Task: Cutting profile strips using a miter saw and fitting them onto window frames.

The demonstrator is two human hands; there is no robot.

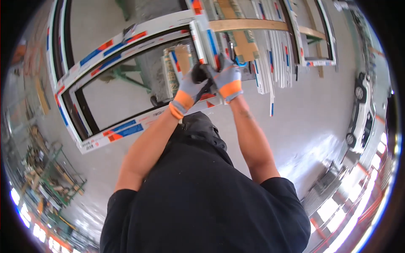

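Note:
A large white window frame (141, 122) with a black inner edge and red-and-blue protective film lies in front of me. At its right end my left hand (192, 86), in a grey work glove with an orange cuff, is closed, its dark fingertips against the frame's side bar. My right hand (228, 76), gloved alike, is closed just to the right, thumb and fingers close to the same bar. A narrow dark piece (209, 76) shows between both hands; their fingers and some blur hide what exactly they grip.
Long white profiles (276, 50) lie side by side beyond my right hand, near a wooden beam (253, 25) and cardboard (244, 44). Another frame (316, 63) stands at far right. A green trestle (130, 71) shows through the opening. A white vehicle (360, 114) is parked right; a loaded rack (59, 173) stands left.

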